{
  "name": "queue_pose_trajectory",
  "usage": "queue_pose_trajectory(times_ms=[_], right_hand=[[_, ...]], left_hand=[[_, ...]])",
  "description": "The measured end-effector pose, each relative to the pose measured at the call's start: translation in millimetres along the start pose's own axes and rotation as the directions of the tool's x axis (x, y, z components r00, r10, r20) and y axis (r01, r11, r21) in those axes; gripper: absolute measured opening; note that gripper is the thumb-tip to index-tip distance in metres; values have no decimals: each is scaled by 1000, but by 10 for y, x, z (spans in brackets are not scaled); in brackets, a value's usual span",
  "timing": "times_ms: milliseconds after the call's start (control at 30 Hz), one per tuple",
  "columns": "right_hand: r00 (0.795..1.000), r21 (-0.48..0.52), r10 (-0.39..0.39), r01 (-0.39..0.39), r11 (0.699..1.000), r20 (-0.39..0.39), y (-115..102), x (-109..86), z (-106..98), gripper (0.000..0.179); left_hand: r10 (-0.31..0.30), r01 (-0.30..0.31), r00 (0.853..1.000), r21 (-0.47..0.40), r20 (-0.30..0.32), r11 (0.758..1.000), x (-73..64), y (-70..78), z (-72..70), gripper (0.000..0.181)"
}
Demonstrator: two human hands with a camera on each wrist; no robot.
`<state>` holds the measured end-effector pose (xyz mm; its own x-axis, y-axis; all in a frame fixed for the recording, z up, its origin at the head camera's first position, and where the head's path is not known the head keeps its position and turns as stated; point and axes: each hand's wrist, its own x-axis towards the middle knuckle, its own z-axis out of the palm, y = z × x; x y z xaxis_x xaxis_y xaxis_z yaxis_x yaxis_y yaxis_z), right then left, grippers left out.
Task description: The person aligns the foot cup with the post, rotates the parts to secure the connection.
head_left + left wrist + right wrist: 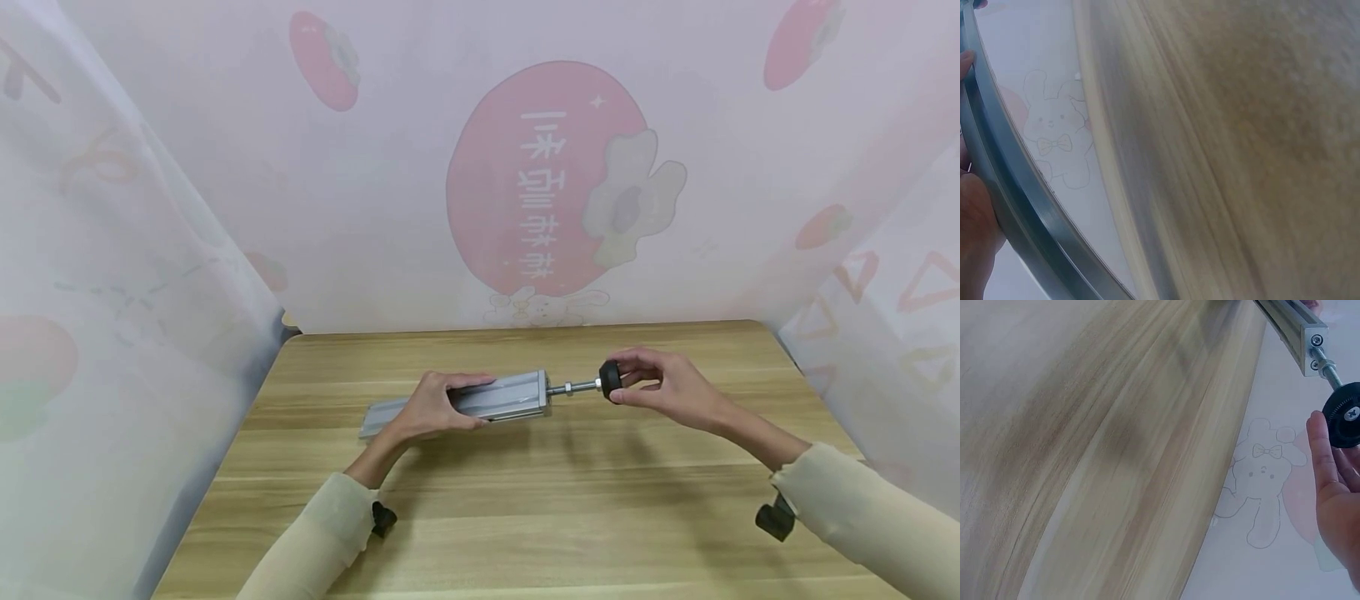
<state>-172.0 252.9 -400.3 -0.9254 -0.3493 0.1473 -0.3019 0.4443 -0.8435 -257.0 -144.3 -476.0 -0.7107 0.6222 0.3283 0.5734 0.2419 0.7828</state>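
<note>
My left hand [435, 408] grips a silver aluminium profile [510, 395] across its width, thumb on the near side and fingers on the far side. In the left wrist view the profile [1016, 181] runs along the left edge past the fingers. A threaded rod with nuts [570, 388] sticks out of the profile's right end and carries a black levelling foot [610, 381]. My right hand [671, 387] pinches the foot's rim between thumb and fingers. The right wrist view shows the foot's round underside [1340, 425] with a screw at its centre.
The profile is held above a wood-grain table [525, 517], casting shadows on it. Behind the table's far edge hangs a pale curtain [390, 208] with strawberry and rabbit prints, and similar cloth covers both sides. Dark wrist devices [776, 518] sit at both sleeves.
</note>
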Motion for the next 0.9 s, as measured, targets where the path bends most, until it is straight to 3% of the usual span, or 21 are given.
queue_pose_trajectory(times_ms=[67, 200, 300, 433, 633, 900], right_hand=[[1000, 14, -29, 29, 999, 8, 10, -5, 1, 62], [984, -5, -172, 172, 985, 38, 39, -7, 31, 85], [950, -75, -310, 313, 947, 41, 68, 6, 68, 93], [905, -163, -425, 420, 893, 9, 92, 16, 92, 91], [868, -202, -496, 483, 852, -15, 83, 20, 76, 88], [873, -193, -487, 476, 858, -11, 57, 16, 54, 83]], left_hand=[[-9, 9, 1000, 1, -7, 1000, 2, 1, -3, 62], [-25, 25, 1000, -3, -17, 1000, 4, 7, -15, 63], [-25, 25, 1000, -8, -18, 1000, 3, 10, -20, 63], [-11, 10, 1000, -15, -19, 1000, -5, 6, -15, 63], [-19, 18, 1000, -23, -25, 1000, -8, 3, -11, 64], [-32, 31, 999, -51, -21, 998, -15, 11, -7, 64]])
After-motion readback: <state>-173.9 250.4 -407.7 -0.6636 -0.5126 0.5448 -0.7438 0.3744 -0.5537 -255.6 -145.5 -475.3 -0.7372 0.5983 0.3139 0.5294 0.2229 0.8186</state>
